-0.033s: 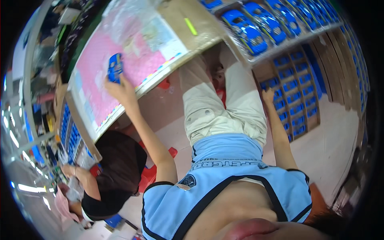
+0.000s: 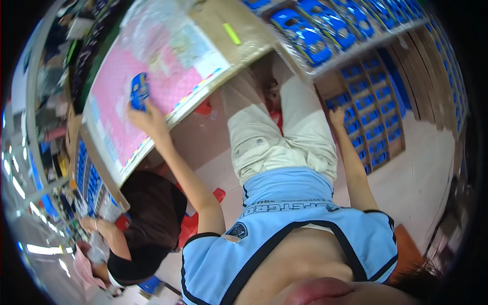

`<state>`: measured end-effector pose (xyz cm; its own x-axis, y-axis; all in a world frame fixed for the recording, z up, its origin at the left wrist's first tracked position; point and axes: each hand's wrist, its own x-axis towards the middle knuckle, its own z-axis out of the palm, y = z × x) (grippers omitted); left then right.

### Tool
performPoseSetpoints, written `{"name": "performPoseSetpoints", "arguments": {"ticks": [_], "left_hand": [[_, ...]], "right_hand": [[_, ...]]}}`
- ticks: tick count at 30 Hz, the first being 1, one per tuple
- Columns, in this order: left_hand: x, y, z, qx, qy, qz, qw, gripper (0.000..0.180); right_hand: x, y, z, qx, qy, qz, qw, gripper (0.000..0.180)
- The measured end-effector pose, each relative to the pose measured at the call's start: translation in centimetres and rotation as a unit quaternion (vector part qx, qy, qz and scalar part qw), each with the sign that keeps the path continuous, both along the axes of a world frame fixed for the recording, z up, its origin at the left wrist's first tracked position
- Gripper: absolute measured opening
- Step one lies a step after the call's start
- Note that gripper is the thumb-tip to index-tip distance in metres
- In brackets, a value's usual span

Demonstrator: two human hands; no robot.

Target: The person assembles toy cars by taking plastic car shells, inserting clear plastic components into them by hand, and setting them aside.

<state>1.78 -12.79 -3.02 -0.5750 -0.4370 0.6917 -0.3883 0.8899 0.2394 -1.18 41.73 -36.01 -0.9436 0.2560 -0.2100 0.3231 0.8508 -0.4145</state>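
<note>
My left hand (image 2: 148, 119) is closed around the rear end of a blue toy car (image 2: 139, 92) and holds it over the pink sheet (image 2: 114, 76) on the workbench. On the other side, my right hand (image 2: 336, 117) hangs low at the near-left edge of a divided cardboard box (image 2: 401, 147) filled with blue toy cars. Its fingers look curled; whether a car is in them is too small to make out.
A clear tray of wrapped blue cars (image 2: 300, 38) rests at the bench's right. Crumpled plastic film (image 2: 147, 25) and a yellow-green marker-like stick (image 2: 232, 33) lie on the bench. At left, a co-worker in dark clothes (image 2: 152, 213) sits by another box of blue cars (image 2: 87, 168).
The whole view has shifted slightly, with the bench and tray sliding a little left and up. My left hand still grips the toy car, and my right hand stays beside the box.
</note>
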Motion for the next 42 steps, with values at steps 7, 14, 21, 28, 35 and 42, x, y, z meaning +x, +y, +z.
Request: {"name": "performPoseSetpoints", "arguments": {"ticks": [7,14,21,28,35,42], "left_hand": [[1.9,11.3,6.0,0.292,0.137,-0.199,0.926,0.049],[2.2,22.7,3.1,0.586,-0.248,-0.502,0.586,0.050],[-1.2,27.0,-7.5,0.583,-0.404,-0.477,0.518,0.044],[-0.8,28.3,-13.7,0.561,-0.281,-0.401,0.668,0.046],[1.2,27.5,-14.0,0.552,-0.318,-0.399,0.660,0.035],[2.1,26.7,-15.7,0.504,-0.318,-0.423,0.683,0.034]], "right_hand": [[0.9,-0.4,3.3,-0.242,0.108,-0.059,0.962,0.022],[1.7,-7.2,23.3,-0.723,-0.114,-0.029,0.681,0.036],[3.9,-5.5,24.3,-0.636,-0.170,0.100,0.746,0.038],[0.9,-1.5,19.8,-0.384,-0.002,0.020,0.923,0.049],[-6.8,2.7,6.0,-0.171,0.073,-0.142,0.972,0.055],[-9.3,-1.9,2.3,-0.058,0.062,-0.203,0.976,0.063]]}}
